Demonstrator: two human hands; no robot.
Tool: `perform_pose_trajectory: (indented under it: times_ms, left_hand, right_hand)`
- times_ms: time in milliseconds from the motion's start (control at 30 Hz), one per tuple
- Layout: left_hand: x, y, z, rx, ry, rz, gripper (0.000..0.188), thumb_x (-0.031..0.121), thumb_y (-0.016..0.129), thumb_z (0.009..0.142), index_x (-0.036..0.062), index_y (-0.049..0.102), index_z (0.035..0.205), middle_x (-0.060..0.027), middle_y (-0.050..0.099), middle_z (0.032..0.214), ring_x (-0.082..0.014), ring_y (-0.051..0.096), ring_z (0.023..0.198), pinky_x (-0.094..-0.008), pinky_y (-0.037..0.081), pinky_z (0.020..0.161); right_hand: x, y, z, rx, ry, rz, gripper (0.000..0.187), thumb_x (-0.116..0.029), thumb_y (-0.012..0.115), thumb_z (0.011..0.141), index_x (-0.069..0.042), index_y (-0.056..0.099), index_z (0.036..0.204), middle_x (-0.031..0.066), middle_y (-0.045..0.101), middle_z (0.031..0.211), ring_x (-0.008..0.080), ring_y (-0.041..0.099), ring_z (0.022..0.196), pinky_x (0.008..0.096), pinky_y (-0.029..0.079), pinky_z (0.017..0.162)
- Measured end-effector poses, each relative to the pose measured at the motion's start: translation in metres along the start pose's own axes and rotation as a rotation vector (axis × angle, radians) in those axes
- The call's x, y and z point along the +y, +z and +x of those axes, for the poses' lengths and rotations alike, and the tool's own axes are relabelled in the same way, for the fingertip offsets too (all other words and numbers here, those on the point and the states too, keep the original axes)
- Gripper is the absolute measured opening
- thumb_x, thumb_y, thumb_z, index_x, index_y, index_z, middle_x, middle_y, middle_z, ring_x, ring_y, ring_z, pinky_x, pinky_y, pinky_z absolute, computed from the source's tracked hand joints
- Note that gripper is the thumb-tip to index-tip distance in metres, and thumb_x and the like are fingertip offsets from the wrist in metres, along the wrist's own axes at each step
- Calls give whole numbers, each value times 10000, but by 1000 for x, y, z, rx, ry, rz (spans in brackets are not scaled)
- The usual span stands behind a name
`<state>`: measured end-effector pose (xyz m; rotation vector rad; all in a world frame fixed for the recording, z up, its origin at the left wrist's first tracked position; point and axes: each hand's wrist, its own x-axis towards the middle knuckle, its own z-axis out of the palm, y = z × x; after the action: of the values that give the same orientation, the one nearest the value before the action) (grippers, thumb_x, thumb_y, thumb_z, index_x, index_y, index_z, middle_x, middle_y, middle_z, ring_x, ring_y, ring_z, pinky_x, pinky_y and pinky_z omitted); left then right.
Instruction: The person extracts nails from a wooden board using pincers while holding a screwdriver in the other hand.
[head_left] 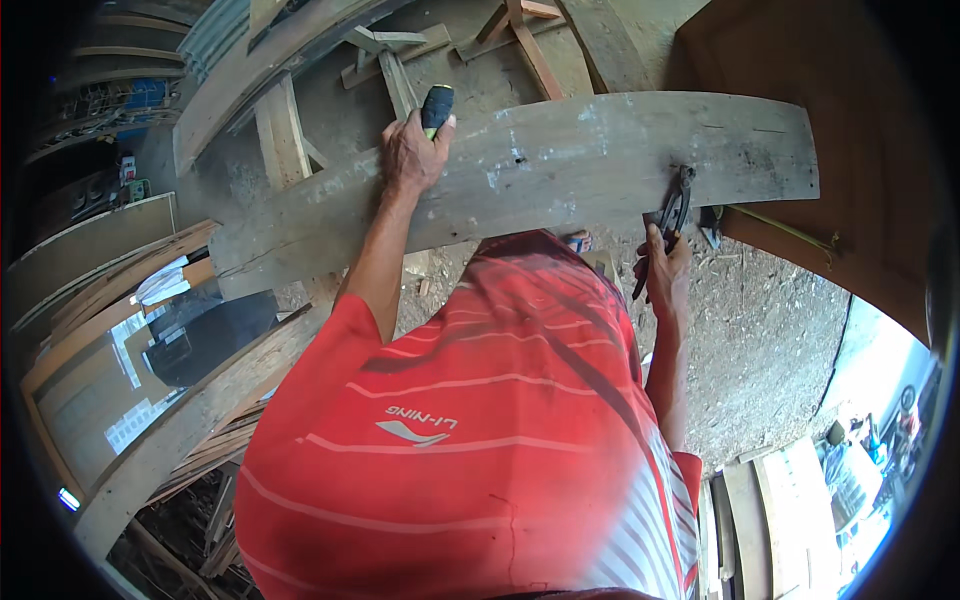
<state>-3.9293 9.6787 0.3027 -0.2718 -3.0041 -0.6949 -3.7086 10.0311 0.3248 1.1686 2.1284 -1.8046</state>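
Observation:
A long, weathered grey plank [590,160] with whitish paint spots lies crosswise in front of me. My left hand [412,158] rests over its far left part. It is closed around a thick dark handle with yellow-green parts [438,106], whose lower end is hidden in the fist. My right hand [664,262] grips a pair of dark pincers [681,200] at the plank's near edge. Their jaws lie over the plank's surface, at a small dark spot. Whether they bite on anything is too small to tell.
A brown wooden panel [770,60] stands at the right, with a thin yellow strip [780,227] against it. Wooden beams [283,135] and trestle-like pieces [395,80] stand beyond the plank. Boards [190,410] lie at the left, stacked planks [745,520] at the lower right.

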Motion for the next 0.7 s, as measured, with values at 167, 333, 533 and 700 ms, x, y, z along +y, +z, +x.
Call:
perform_pose_trajectory:
  times_ms: [167, 333, 533, 700]
  left_hand:
    - [2, -4, 0, -23, -5, -3, 436, 469, 634, 931, 33, 627, 947, -208, 690, 842, -383, 658, 868, -478, 438, 936]
    - [-1, -3, 3, -40, 32, -10, 431, 468, 630, 937, 36, 618, 940, -201, 686, 823, -388, 663, 840, -476, 456, 903]
    - [1, -14, 15, -220, -7, -21, 486, 504, 620, 941, 27, 644, 1033, -248, 701, 881, -451, 671, 912, -520, 489, 857]
    - [8, -27, 16, -323, -109, -30, 543, 561, 593, 950, 25, 610, 1037, -248, 699, 904, -468, 664, 917, -538, 492, 830]
  right_hand:
    - [-16, 12, -4, 101, 25, -78, 441, -472, 639, 993, -39, 573, 943, 40, 591, 677, 130, 574, 528, 290, 455, 487]
    - [-20, 17, -6, 123, 21, -153, 494, -493, 645, 982, -7, 564, 948, 44, 574, 644, 146, 577, 519, 309, 456, 471]
    - [-22, 31, -12, 215, 97, -143, 474, -471, 642, 986, -4, 564, 972, 54, 599, 683, 153, 613, 557, 324, 492, 506]
    - [-30, 49, -26, 254, 115, -23, 378, -383, 644, 1004, -23, 534, 968, 43, 582, 691, 141, 593, 551, 308, 499, 496]
